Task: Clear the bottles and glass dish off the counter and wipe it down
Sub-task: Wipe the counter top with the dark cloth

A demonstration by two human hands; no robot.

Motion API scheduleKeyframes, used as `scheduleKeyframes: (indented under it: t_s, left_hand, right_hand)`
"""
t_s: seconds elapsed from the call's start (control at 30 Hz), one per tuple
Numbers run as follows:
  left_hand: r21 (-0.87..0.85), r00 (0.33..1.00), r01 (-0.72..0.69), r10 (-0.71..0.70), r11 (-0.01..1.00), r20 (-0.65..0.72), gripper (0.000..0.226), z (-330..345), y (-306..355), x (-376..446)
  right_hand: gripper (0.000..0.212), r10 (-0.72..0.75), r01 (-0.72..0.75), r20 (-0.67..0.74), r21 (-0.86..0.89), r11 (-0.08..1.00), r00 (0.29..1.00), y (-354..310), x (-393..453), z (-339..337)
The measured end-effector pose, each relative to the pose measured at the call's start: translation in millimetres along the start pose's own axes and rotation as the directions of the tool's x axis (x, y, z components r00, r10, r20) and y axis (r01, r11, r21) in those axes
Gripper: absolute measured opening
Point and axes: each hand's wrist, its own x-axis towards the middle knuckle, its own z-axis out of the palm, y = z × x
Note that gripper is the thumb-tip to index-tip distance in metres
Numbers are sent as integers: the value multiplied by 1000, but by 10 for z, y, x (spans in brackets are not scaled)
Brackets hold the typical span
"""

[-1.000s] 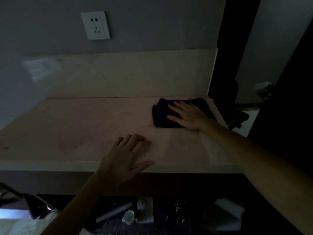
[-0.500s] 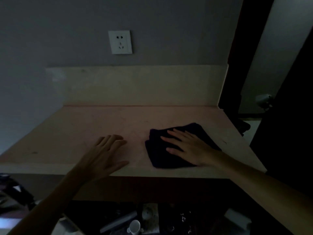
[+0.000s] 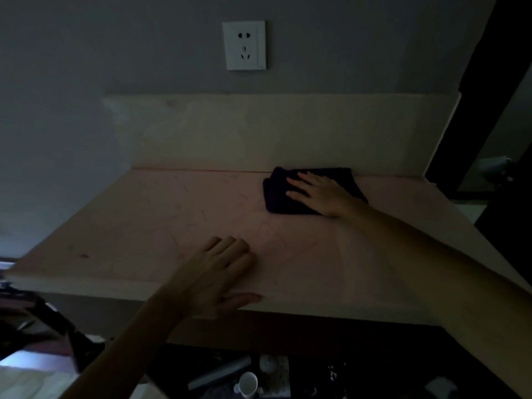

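The room is dim. A folded dark cloth (image 3: 276, 197) lies on the pinkish counter (image 3: 161, 220) at the back right, touching the backsplash. My right hand (image 3: 319, 192) presses flat on the cloth, fingers spread and pointing left. Flat on the counter near its front edge rests my left hand (image 3: 221, 272), palm down, thumb over the edge. No bottles or glass dish stand on the counter.
A pale backsplash (image 3: 259, 131) runs along the back, with a white wall socket (image 3: 244, 45) above it. Below the counter's front edge sit a small white cup (image 3: 248, 383) and other dim items. A dark doorway is on the right.
My right hand has pushed the cloth from the counter's front edge back to the backsplash. The left hand stays flat near the front edge.
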Motion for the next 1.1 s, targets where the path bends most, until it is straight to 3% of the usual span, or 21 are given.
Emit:
scheduleKeyframes:
  t_s: [0.4,0.57,0.83,1.1]
  left_hand:
    - [-55,984,179,-179,982,7,71,-62,-192,-356]
    - [-19,980,196,-196,980,40,71,-30,-455,-557]
    - [-12,981,183,-181,983,65,72,-13,-497,-562]
    - [11,982,163,-163,987,98,76,-35,-487,-564]
  right_hand:
    - [83,-123,122,5,32,992,992,-978,-1969,213]
    - [74,-127,123,46,71,990,991,-928,-1366,132]
    - [85,-35,35,2,44,998,999,-877,540,21]
    - [77,-19,19,-1,-3,1000,1000,-950,468,18]
